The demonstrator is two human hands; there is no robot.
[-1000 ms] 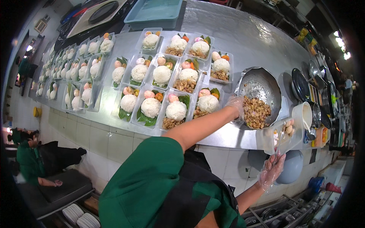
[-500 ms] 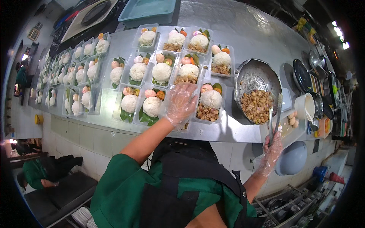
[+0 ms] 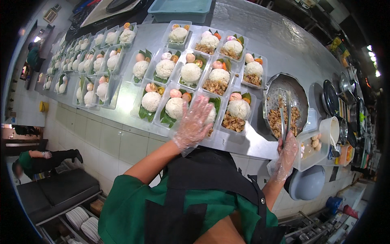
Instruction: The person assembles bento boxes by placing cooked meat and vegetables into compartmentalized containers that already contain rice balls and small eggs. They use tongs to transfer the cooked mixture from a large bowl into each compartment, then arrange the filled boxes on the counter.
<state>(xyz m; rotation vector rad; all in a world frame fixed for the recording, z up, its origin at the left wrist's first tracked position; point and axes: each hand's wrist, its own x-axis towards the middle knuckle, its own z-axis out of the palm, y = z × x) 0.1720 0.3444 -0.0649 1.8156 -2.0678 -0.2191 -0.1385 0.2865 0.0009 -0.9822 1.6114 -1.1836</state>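
My left hand [image 3: 194, 125], in a clear plastic glove, lies with its fingers stretched out over a clear tub of rice [image 3: 211, 116], hiding much of it. My right hand [image 3: 289, 149], gloved too, is closed around metal tongs [image 3: 289, 112]. The tongs reach into a large metal bowl [image 3: 304, 95] of chopped browned meat [image 3: 274, 122]. Right of my left hand stands a tub [image 3: 222, 129] with rice, a pink egg, a leaf and meat. Behind it, several tubs also hold meat, while those to the left show rice without visible meat.
Many more filled tubs [image 3: 97, 63] crowd the left of the metal table [image 3: 252, 36]. A blue-grey basin [image 3: 180, 16] stands at the back. Beside my right hand are a clear box [image 3: 307, 164] with eggs and a white tub [image 3: 328, 129]. Another person [image 3: 38, 162] is at lower left.
My right hand has brought the tongs from beside the bowl into it. My left hand has drawn back slightly over the same tub, and the whole view has shifted.
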